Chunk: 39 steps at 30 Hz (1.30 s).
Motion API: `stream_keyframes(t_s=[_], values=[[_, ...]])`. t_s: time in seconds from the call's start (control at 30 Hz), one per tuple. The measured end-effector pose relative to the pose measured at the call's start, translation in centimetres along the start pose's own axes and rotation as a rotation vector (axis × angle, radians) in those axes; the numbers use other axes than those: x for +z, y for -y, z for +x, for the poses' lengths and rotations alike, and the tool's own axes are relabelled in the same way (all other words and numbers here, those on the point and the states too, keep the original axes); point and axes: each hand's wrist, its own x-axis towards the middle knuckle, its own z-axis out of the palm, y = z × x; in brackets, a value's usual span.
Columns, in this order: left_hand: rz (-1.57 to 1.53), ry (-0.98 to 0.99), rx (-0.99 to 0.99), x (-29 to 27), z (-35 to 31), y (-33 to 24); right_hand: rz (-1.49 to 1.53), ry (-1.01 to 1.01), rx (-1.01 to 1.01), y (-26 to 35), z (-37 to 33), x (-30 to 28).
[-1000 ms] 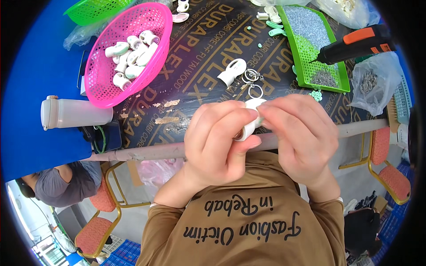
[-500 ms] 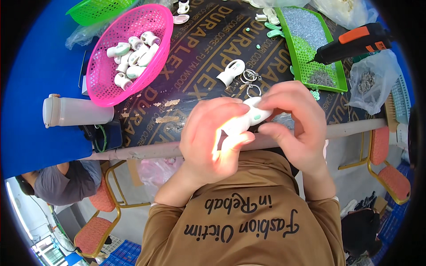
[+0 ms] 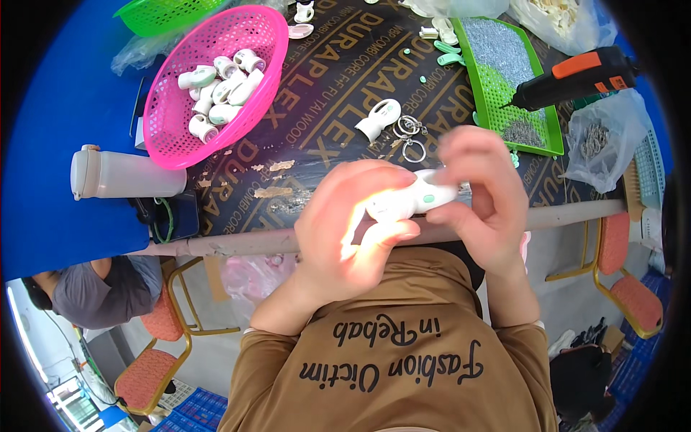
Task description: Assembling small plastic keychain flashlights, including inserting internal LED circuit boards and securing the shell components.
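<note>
A white plastic key-ring piece with a small green button (image 3: 425,199) is held level over the table's near edge. My left hand (image 3: 335,227) grips its left part between thumb and curled fingers, under a bright patch of light. My right hand (image 3: 491,191) pinches the right end, its thumb below and its fingertips above, partly smeared by motion. Just beyond the hands lies a similar white piece (image 3: 379,119) with an oval loop end. Beside it are several metal split rings with short chains (image 3: 410,128).
A pink basket (image 3: 162,108) of white pieces stands at left, near a pale bottle (image 3: 129,174). At right, a black and orange electric screwdriver (image 3: 568,78) hangs over a green tray (image 3: 551,137) of small metal parts, next to a plastic bag (image 3: 601,162). Another person (image 3: 115,291) sits at lower left.
The white piece has shifted slightly right and turned, showing its green button more fully. My right fingers have moved a little along its end; the split ring now shows apart from them.
</note>
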Motion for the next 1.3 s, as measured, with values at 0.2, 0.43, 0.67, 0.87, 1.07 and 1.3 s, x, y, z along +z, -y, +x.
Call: stream_keyframes(t_s=[0.2,0.43,0.67,0.87,1.07,1.3], values=[[-0.544,0.108,-0.258,-0.6,-0.2,0.3,0.618,0.13,0.359,-0.7,-1.6,0.1],[-0.756,0.038,-0.549,-0.5,-0.1,-0.6,0.783,0.09,0.441,-0.3,-2.0,1.4],[-0.873,0.1,-0.443,-0.4,-0.7,0.1,0.515,0.111,0.403,-0.1,-2.0,0.9],[-0.853,0.072,-0.474,-1.3,0.0,1.0,0.268,0.001,0.218,0.2,-1.0,0.9],[-0.633,0.134,-0.601,-1.0,0.3,0.1,-0.175,0.032,-0.13,0.1,-0.8,0.5],[-0.311,0.145,-0.289,-0.3,-0.3,0.2,0.3,0.196,0.359,0.2,-1.3,-0.8]])
